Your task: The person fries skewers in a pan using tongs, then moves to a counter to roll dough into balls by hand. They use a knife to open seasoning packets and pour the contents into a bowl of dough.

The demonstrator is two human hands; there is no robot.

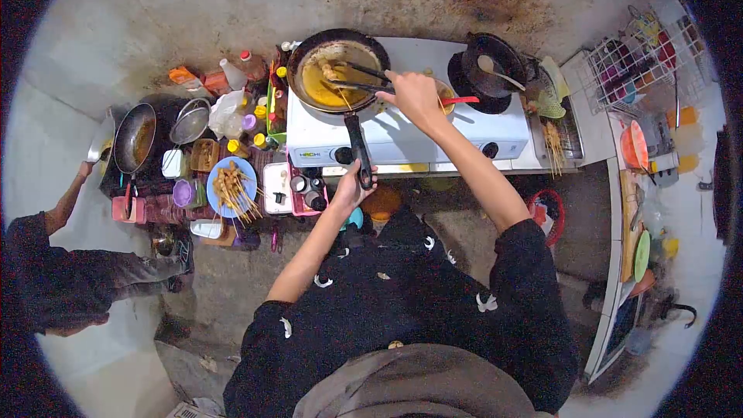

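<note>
My left hand (pixel 353 192) is wrapped round the black handle of a frying pan (pixel 300 89) on the white gas stove (pixel 317 138). Yellow oil or a similar liquid covers part of the pan's floor. Black tongs (pixel 370 71) are in my right hand (pixel 414 99), which is closed on them above the pan's right side. Between the tongs' tips, or just beside them, is a skewer of food (pixel 330 72) whose stick slants down over the rim. Partly hidden behind my right wrist is a bowl of yellow liquid (pixel 443 93), with a red-handled utensil (pixel 462 100) across it.
A dark wok (pixel 495 54) with a ladle (pixel 503 71) occupies the right burner. To the left, a blue plate (pixel 246 174) bears several skewers, among bottles and tubs. More skewers (pixel 552 143) lie right of the stove. Another person (pixel 62 263) stands far left, holding a utensil.
</note>
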